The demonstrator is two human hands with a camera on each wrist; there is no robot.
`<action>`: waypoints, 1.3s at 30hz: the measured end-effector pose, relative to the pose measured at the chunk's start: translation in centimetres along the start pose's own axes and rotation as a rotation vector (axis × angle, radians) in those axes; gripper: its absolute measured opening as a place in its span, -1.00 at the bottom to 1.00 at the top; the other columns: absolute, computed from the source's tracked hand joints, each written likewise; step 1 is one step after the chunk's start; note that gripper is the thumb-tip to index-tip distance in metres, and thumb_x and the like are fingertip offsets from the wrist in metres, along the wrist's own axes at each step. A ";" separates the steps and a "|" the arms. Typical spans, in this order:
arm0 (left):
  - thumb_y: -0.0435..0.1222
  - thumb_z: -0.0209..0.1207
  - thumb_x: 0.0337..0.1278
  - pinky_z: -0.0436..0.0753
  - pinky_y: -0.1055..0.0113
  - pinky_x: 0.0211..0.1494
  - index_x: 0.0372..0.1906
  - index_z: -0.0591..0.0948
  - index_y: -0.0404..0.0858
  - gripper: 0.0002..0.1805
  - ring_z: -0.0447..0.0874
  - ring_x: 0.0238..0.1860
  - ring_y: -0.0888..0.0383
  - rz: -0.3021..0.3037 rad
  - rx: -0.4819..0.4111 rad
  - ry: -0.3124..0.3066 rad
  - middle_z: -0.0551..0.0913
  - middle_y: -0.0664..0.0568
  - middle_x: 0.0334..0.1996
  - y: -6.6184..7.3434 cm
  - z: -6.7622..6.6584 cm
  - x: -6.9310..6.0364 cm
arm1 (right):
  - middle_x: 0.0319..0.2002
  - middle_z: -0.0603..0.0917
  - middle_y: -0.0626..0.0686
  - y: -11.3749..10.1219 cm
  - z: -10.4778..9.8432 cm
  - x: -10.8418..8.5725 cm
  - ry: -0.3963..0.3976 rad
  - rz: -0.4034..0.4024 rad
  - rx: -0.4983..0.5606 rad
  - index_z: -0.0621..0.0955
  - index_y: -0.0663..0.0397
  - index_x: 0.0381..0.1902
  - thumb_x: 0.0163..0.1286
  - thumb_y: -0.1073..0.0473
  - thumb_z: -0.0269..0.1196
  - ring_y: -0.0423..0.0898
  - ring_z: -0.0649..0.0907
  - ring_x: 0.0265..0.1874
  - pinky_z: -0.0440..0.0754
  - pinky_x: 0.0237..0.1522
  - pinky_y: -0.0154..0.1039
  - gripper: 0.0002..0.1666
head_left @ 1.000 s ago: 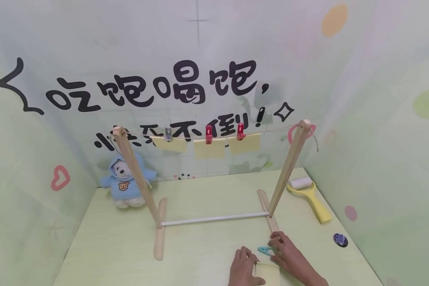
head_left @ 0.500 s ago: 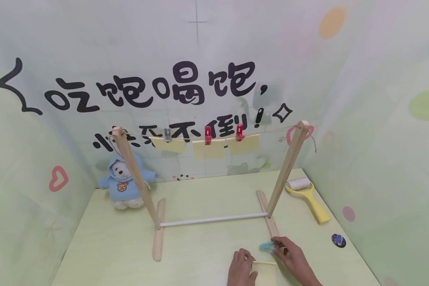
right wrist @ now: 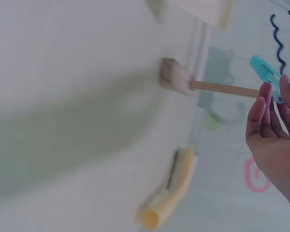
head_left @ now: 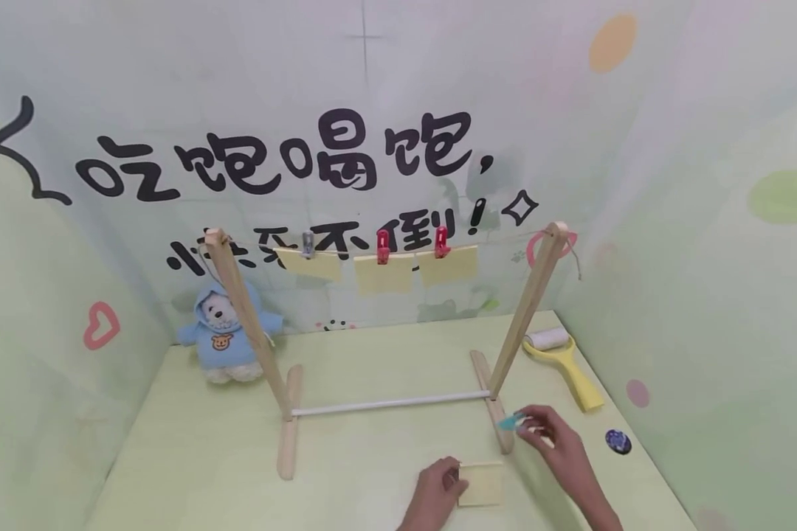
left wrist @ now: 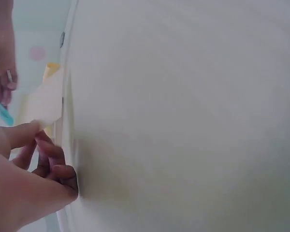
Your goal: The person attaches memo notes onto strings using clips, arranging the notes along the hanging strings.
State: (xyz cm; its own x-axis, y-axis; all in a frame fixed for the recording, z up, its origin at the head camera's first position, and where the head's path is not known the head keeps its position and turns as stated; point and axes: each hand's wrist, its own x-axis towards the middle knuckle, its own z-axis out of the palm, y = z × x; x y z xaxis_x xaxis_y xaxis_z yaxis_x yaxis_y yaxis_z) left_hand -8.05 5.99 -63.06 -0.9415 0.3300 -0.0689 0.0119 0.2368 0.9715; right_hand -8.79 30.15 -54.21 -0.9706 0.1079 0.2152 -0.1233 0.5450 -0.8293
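Near the front of the table my left hand (head_left: 434, 490) pinches the left edge of a yellow paper note (head_left: 481, 485); in the left wrist view the note (left wrist: 47, 101) stands up from thumb and fingertips. My right hand (head_left: 558, 439) holds a teal clothespin (head_left: 510, 422) between thumb and fingers, raised over the right foot of a wooden stand. The clothespin (right wrist: 267, 72) points away from the fingertips in the right wrist view. On the string between the stand's posts (head_left: 530, 317) hang three yellow notes (head_left: 384, 276), held by one grey clothespin (head_left: 308, 243) and two red clothespins (head_left: 382, 247).
A plush toy in a blue hoodie (head_left: 224, 343) sits behind the left post. At the right lie a yellow lint roller (head_left: 574, 372) and a dark blue round object (head_left: 618, 441). A white rod (head_left: 392, 403) joins the stand's feet. Printed walls enclose the table.
My right hand has picked the teal clothespin up from the table and raised it toward the stand. My left hand has lifted the note and moved it slightly forward.
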 end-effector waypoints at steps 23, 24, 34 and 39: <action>-0.19 0.35 0.55 0.53 0.46 -0.10 0.03 0.85 -0.29 -0.75 0.59 -0.21 0.30 0.326 -0.235 0.330 0.73 0.00 -0.21 24.3 -8.0 8.1 | 0.23 0.50 -0.34 -25.2 -13.3 12.5 0.029 -0.760 -0.143 0.77 0.39 -0.05 0.41 0.04 0.51 -0.29 0.55 0.17 0.42 -0.02 -0.40 -0.55; -0.19 0.35 0.55 0.51 0.46 -0.13 0.03 0.86 -0.29 -0.75 0.57 -0.23 0.29 0.327 -0.247 0.336 0.72 0.03 -0.23 25.0 -8.1 8.3 | 0.21 0.49 -0.37 -25.9 -13.4 13.0 0.024 -0.754 -0.160 0.78 0.39 -0.05 0.38 0.20 0.54 -0.31 0.55 0.16 0.41 -0.02 -0.39 -0.66; -0.23 0.39 0.51 0.49 0.46 -0.24 0.04 0.86 -0.35 -0.74 0.54 -0.31 0.27 0.276 -0.410 0.350 0.72 -0.01 -0.36 27.6 -8.5 10.1 | 0.07 0.50 -0.37 -28.5 -13.1 17.2 -0.006 -0.710 -0.219 0.79 0.27 -0.11 0.22 0.57 0.55 -0.38 0.47 0.15 0.36 -0.01 -0.34 -0.69; -0.26 0.38 0.51 0.36 0.46 -0.37 -0.04 0.85 -0.42 -0.75 0.49 -0.47 0.30 0.310 -0.460 0.319 0.55 0.14 -0.57 28.4 -8.5 10.6 | 0.05 0.58 -0.22 -29.1 -13.1 18.3 -0.039 -0.697 -0.251 0.78 0.27 -0.11 0.25 0.52 0.55 -0.39 0.47 0.13 0.38 0.02 -0.39 -0.73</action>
State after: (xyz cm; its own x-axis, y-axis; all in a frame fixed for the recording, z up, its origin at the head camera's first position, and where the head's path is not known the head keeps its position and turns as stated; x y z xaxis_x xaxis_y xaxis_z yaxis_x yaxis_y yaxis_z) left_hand -20.51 8.45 -34.30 -0.9724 0.0148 0.2328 0.2207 -0.2657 0.9385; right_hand -20.24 27.15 -19.42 -0.6914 -0.3599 0.6265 -0.6673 0.6505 -0.3627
